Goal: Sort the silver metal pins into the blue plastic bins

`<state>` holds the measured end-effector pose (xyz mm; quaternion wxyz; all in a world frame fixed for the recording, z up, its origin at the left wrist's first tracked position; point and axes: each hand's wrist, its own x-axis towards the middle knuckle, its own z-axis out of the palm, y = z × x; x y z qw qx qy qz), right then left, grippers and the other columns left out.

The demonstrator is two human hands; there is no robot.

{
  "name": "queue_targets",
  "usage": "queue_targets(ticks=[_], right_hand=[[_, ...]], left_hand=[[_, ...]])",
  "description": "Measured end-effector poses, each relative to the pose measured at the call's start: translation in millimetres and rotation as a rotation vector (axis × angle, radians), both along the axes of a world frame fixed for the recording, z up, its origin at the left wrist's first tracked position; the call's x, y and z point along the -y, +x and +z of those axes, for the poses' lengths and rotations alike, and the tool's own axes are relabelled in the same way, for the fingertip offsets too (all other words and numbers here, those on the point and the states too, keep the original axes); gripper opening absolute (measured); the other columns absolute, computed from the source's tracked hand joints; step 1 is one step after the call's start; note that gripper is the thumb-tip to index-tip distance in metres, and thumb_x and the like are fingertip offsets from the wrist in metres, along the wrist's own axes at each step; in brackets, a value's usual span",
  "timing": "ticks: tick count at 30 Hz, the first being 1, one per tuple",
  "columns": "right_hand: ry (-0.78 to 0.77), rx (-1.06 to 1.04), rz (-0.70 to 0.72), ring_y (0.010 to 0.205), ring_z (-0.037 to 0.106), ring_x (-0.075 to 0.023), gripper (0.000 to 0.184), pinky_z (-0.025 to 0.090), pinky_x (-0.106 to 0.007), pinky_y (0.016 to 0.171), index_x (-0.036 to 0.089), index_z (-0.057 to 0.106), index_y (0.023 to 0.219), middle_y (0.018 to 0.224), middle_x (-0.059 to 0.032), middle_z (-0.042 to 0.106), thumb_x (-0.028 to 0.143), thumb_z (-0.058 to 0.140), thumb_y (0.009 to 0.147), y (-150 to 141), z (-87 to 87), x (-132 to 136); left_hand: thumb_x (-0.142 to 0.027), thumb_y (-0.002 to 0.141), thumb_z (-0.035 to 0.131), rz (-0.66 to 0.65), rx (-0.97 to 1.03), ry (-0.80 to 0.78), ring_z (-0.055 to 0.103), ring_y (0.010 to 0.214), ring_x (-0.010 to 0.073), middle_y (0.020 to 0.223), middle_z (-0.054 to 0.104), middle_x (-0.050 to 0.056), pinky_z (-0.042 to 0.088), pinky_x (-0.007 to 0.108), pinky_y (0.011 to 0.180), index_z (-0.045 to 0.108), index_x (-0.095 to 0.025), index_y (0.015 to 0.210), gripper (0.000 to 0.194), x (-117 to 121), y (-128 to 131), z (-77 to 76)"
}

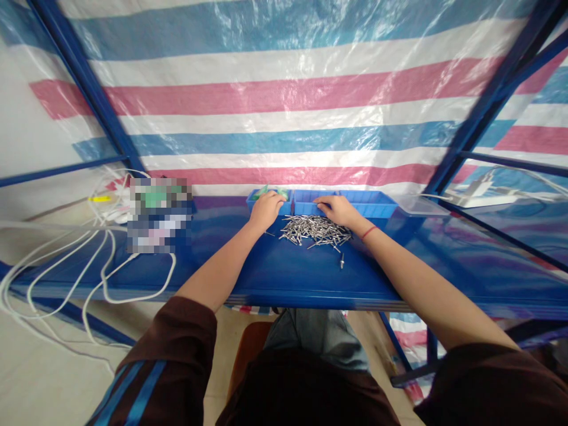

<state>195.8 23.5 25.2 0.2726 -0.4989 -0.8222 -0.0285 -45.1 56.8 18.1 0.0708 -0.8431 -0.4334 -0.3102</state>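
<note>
A hand could pass low along the front of the glossy blue tabletop (284, 275) btwn the bare left forearm (222, 266) & right forearm (412, 278), w/ one loose silver metal pin (341, 260) in the way. Farther back, the heap of thin silver metal pins (313, 229) blocks a low run to the long blue plastic bin (375, 210) (open top = way in, tho the right hand (336, 208)'s over its L part). L side's tight: left hand (268, 207)'s over the short blue plastic bin (287, 208), looped white cables (128, 302) clutter far L.

No readable text or labels.
</note>
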Motion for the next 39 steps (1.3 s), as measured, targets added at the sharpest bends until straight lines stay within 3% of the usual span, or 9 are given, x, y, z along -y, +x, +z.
queue_targets(ticks=[4,7,11,14,18,23,28,33,39], right_hand=[[0.046,-0.128,-0.015,0.103,0.065,-0.0234,0.031,0.049,-0.035,0.092,0.015,0.07,0.109,0.112,-0.0092,0.07,0.027,0.049,0.089,13.5,12.8,2.0],[0.088,-0.188,-0.193,0.099,0.065,-0.0236,0.033,0.049,-0.034,0.087,0.013,0.07,0.107,0.109,-0.0107,0.071,0.024,0.047,0.087,39.2,22.7,3.8],[-0.107,-0.098,-0.411,0.091,0.066,-0.0241,0.031,0.049,-0.032,0.082,0.013,0.072,0.104,0.099,-0.0106,0.073,0.028,0.054,0.083,74.6,23.1,6.9],[-0.206,-0.025,-0.398,0.082,0.066,-0.0224,0.031,0.047,-0.029,0.074,0.015,0.074,0.091,0.087,-0.0066,0.074,0.038,0.055,0.083,87.5,18.7,8.9],[-0.204,0.012,-0.337,0.074,0.064,-0.0206,0.032,0.045,-0.028,0.069,0.017,0.072,0.078,0.073,-0.0027,0.071,0.042,0.054,0.083,90.0,17.1,10.0],[-0.207,0.015,-0.317,0.077,0.066,-0.0221,0.03,0.047,-0.03,0.071,0.016,0.073,0.082,0.081,-0.0055,0.073,0.038,0.052,0.084,86.1,21.9,13.8],[-0.001,-0.077,-0.219,0.092,0.066,-0.0243,0.028,0.047,-0.034,0.084,0.013,0.073,0.095,0.1,-0.0105,0.073,0.029,0.054,0.081,64.2,30.8,26.6],[-0.092,-0.022,0.174,0.077,0.066,-0.0175,0.02,0.049,-0.03,0.076,0.017,0.073,0.082,0.084,-0.0035,0.073,0.02,0.053,0.08,4.9,26.0,45.0],[0.113,0.14,0.503,0.098,0.063,-0.0207,0.029,0.044,-0.036,0.092,0.012,0.067,0.11,0.108,-0.0117,0.07,0.023,0.047,0.091,-74.2,2.7,64.5]], left_hand=[[-0.018,0.091,0.047,-0.009,0.0,-0.005,0.057,0.1,0.0219,0.103,0.064,0.008,0.042,0.037,0.095,0.068,-0.018,0.099,0.023,2.1,1.0,1.1],[-0.019,0.091,0.048,-0.032,0.0,-0.01,0.057,0.101,0.0214,0.104,0.064,0.008,0.043,0.036,0.095,0.068,-0.018,0.1,0.023,3.6,0.8,1.9],[-0.019,0.091,0.047,-0.04,-0.004,-0.012,0.057,0.101,0.021,0.104,0.064,0.008,0.043,0.035,0.095,0.068,-0.018,0.1,0.023,4.9,0.2,2.8],[-0.017,0.09,0.047,-0.03,0.001,-0.015,0.057,0.101,0.0214,0.104,0.064,0.008,0.043,0.037,0.095,0.068,-0.018,0.1,0.024,6.0,0.2,2.6],[-0.017,0.09,0.047,-0.037,0.02,0.0,0.057,0.102,0.0215,0.105,0.063,0.008,0.044,0.037,0.094,0.068,-0.018,0.101,0.023,7.9,0.7,1.4],[-0.018,0.09,0.046,-0.042,0.02,-0.002,0.057,0.102,0.0217,0.104,0.064,0.008,0.044,0.037,0.094,0.068,-0.018,0.1,0.024,8.9,1.8,1.5],[-0.021,0.091,0.045,-0.053,0.082,0.025,0.058,0.1,0.0196,0.105,0.063,0.007,0.045,0.033,0.092,0.067,-0.019,0.104,0.026,15.2,7.5,4.1],[-0.019,0.089,0.047,-0.131,0.171,0.065,0.06,0.095,0.0174,0.103,0.066,0.006,0.046,0.03,0.089,0.067,-0.019,0.101,0.023,27.1,17.2,8.0],[-0.02,0.092,0.042,-0.108,0.387,0.104,0.063,0.088,0.0149,0.102,0.069,0.004,0.047,0.026,0.085,0.064,-0.019,0.102,0.024,29.9,19.2,17.2]])
